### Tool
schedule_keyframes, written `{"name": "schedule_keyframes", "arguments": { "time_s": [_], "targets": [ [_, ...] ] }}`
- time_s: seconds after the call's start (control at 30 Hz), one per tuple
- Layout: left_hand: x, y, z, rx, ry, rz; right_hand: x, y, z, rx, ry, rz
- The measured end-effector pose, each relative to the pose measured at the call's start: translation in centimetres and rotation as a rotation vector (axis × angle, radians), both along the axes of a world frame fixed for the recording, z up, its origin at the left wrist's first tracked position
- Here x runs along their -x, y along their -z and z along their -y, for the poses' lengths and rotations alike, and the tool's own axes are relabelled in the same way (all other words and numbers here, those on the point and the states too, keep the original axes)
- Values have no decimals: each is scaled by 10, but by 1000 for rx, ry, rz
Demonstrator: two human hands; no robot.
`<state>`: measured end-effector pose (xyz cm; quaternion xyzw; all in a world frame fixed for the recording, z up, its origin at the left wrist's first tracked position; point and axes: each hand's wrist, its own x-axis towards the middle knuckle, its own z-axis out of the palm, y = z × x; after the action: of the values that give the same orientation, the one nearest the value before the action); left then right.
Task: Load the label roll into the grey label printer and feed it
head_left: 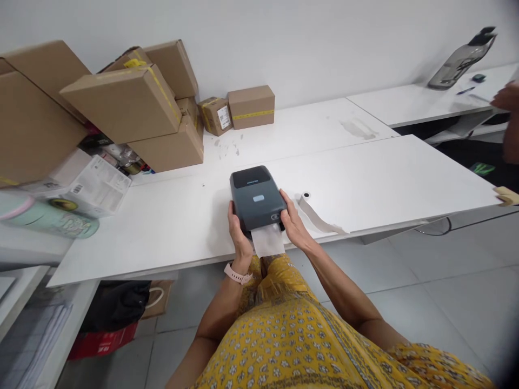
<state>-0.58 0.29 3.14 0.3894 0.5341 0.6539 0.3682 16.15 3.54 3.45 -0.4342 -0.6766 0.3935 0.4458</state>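
Observation:
A dark grey label printer (257, 197) sits near the front edge of a white table (365, 183). A white label sheet (267, 241) hangs out of its front slot over the table edge. My left hand (238, 233) grips the printer's left front corner, fingers curled round it. My right hand (292, 222) is pressed against the printer's right front corner, thumb on top. A pink watch (237, 275) is on my left wrist.
Stacked cardboard boxes (130, 102) fill the back left, with two small boxes (239, 111) by the wall. A paper strip (318, 216) lies right of the printer. Another person's hand (506, 100) shows at the far right near a grey bottle (462, 59).

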Motion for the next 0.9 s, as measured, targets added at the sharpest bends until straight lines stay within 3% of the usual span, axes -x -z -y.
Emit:
{"name": "schedule_keyframes", "arguments": {
  "time_s": [0.1, 0.23, 0.3, 0.43, 0.5, 0.6, 0.67, 0.73, 0.8, 0.9],
  "targets": [
    [17, -23, -23, -139, -72, 50, 7, -35, -25, -205, 39, 87],
    [45, -44, -64, -156, -34, -5, 32, -78, -92, -484, 150, 198],
    [53, -40, -77, -76, -29, -47, 47, -92, -133, -573, 165, 277],
    [53, -13, -83, 139, 23, -133, 60, -106, -193, -610, 145, 402],
    [51, -1, -79, 190, 54, -219, 56, -108, -198, -599, 167, 367],
    [50, 6, -75, 215, 72, -368, 46, -102, -174, -624, 191, 349],
    [51, 5, -74, 246, 67, -428, 41, -91, -152, -601, 43, 451],
    [51, 3, -75, 282, 56, -451, 43, -79, -136, -493, -210, 648],
    [51, 1, -77, 312, 47, -446, 49, -70, -132, -342, -425, 860],
    [49, -1, -77, 346, 25, -437, 64, -68, -138, -198, -574, 1055]
  ]
}}
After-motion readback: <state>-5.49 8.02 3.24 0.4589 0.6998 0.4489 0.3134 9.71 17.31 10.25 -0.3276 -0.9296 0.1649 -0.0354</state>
